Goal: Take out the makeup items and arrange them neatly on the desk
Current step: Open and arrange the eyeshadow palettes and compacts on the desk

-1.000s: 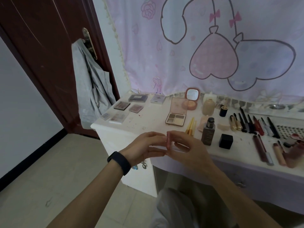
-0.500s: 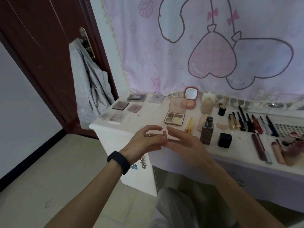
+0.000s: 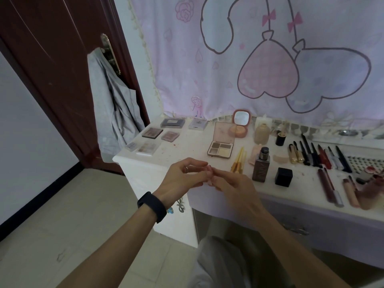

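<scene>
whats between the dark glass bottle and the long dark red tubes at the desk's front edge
A small black cube stands between the bottle and the dark red tubes, apart from both. The head view shows it.

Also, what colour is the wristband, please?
The wristband is black, seen best in the head view.

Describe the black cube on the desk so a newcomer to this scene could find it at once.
Start at the white desk below the pink curtain. Near its front edge, just right of the tall brown bottle, sits the black cube. It alone is squat, boxy and plain black.
</scene>
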The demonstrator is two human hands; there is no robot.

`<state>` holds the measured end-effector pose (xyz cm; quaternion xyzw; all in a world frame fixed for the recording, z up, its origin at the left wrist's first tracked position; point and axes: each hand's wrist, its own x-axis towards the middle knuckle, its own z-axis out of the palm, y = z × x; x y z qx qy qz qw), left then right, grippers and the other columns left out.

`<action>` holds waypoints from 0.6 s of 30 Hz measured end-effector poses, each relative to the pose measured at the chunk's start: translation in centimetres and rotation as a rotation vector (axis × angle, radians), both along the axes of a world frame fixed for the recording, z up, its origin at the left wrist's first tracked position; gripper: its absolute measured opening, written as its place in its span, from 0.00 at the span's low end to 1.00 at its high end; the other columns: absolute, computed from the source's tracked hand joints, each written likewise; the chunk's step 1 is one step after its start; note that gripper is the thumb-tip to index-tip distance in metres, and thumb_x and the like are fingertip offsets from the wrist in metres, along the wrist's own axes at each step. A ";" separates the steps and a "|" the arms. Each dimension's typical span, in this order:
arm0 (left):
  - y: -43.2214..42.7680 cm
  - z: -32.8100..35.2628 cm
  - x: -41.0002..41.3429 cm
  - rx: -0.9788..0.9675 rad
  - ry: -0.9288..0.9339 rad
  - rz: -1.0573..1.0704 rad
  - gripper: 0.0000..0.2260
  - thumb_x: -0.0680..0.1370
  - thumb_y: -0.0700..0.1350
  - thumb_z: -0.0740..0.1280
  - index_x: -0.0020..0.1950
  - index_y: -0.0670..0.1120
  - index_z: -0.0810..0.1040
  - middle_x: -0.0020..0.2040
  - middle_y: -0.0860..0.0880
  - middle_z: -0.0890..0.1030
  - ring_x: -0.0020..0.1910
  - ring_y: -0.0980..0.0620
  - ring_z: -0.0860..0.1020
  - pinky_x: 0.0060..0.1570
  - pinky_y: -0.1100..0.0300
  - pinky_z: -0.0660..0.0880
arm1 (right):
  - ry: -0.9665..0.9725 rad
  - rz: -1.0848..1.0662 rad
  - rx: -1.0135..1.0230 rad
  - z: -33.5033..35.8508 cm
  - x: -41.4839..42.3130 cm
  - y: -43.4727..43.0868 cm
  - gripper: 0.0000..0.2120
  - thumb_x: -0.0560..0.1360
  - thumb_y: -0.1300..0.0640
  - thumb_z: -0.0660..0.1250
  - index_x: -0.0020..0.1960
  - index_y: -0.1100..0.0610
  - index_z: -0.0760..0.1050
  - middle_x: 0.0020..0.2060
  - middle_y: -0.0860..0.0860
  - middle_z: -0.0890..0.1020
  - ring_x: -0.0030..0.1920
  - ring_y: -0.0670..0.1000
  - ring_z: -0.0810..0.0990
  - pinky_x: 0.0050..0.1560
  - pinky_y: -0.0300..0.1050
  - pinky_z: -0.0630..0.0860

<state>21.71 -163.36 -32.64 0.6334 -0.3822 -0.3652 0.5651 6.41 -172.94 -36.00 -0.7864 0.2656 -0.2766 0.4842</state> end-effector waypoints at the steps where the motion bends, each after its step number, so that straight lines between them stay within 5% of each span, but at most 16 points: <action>1: 0.0 -0.1 -0.1 -0.012 0.011 0.018 0.10 0.73 0.43 0.77 0.54 0.48 0.85 0.50 0.47 0.86 0.53 0.49 0.84 0.53 0.55 0.82 | -0.003 -0.029 -0.029 0.0 0.3 0.3 0.15 0.81 0.47 0.62 0.65 0.45 0.79 0.42 0.40 0.83 0.45 0.43 0.79 0.44 0.26 0.71; 4: 0.0 -0.5 -0.3 -0.034 0.092 0.069 0.10 0.73 0.41 0.76 0.53 0.48 0.85 0.50 0.45 0.86 0.53 0.47 0.84 0.55 0.52 0.81 | -0.017 -0.078 -0.067 -0.1 0.8 1.0 0.12 0.82 0.47 0.61 0.64 0.37 0.75 0.37 0.37 0.81 0.44 0.36 0.77 0.43 0.27 0.71; 6: 0.3 -0.8 -0.3 -0.046 0.169 0.078 0.13 0.71 0.42 0.76 0.55 0.46 0.85 0.50 0.41 0.86 0.53 0.45 0.84 0.55 0.52 0.81 | -0.058 -0.100 -0.056 -0.1 1.0 1.4 0.11 0.83 0.48 0.59 0.58 0.31 0.72 0.35 0.44 0.82 0.41 0.39 0.77 0.40 0.30 0.71; 8: 0.6 -1.1 -0.1 -0.057 0.259 0.071 0.15 0.71 0.44 0.76 0.57 0.46 0.84 0.51 0.40 0.85 0.53 0.43 0.84 0.54 0.54 0.81 | -0.069 -0.121 -0.072 -0.2 1.2 1.5 0.12 0.84 0.49 0.57 0.57 0.37 0.78 0.35 0.53 0.83 0.40 0.45 0.77 0.38 0.31 0.71; 10: 1.0 -1.4 0.3 -0.071 0.373 0.048 0.17 0.69 0.46 0.76 0.58 0.46 0.84 0.54 0.39 0.84 0.54 0.41 0.84 0.53 0.55 0.81 | -0.021 -0.124 -0.101 -0.1 1.5 1.3 0.18 0.85 0.48 0.56 0.53 0.53 0.83 0.36 0.55 0.83 0.40 0.47 0.78 0.38 0.33 0.72; 12: 1.3 -1.8 0.8 -0.080 0.488 0.016 0.19 0.70 0.47 0.75 0.60 0.45 0.83 0.58 0.37 0.83 0.57 0.39 0.82 0.53 0.54 0.80 | 0.010 -0.127 -0.056 0.1 1.7 1.1 0.21 0.84 0.46 0.55 0.51 0.58 0.82 0.39 0.56 0.84 0.40 0.49 0.80 0.44 0.39 0.76; 15: 1.7 -2.6 1.3 -0.078 0.641 -0.007 0.19 0.71 0.48 0.75 0.61 0.45 0.83 0.60 0.37 0.81 0.60 0.37 0.81 0.53 0.54 0.80 | -0.015 -0.145 0.064 0.5 2.2 0.7 0.15 0.85 0.47 0.55 0.49 0.44 0.80 0.41 0.49 0.87 0.45 0.51 0.84 0.55 0.49 0.80; 18: 2.2 -3.4 2.1 -0.101 0.719 -0.011 0.18 0.74 0.46 0.74 0.63 0.46 0.82 0.62 0.37 0.81 0.61 0.36 0.80 0.55 0.53 0.80 | -0.024 -0.159 0.142 0.3 2.7 0.4 0.15 0.84 0.47 0.56 0.42 0.42 0.77 0.33 0.41 0.85 0.39 0.46 0.85 0.48 0.45 0.82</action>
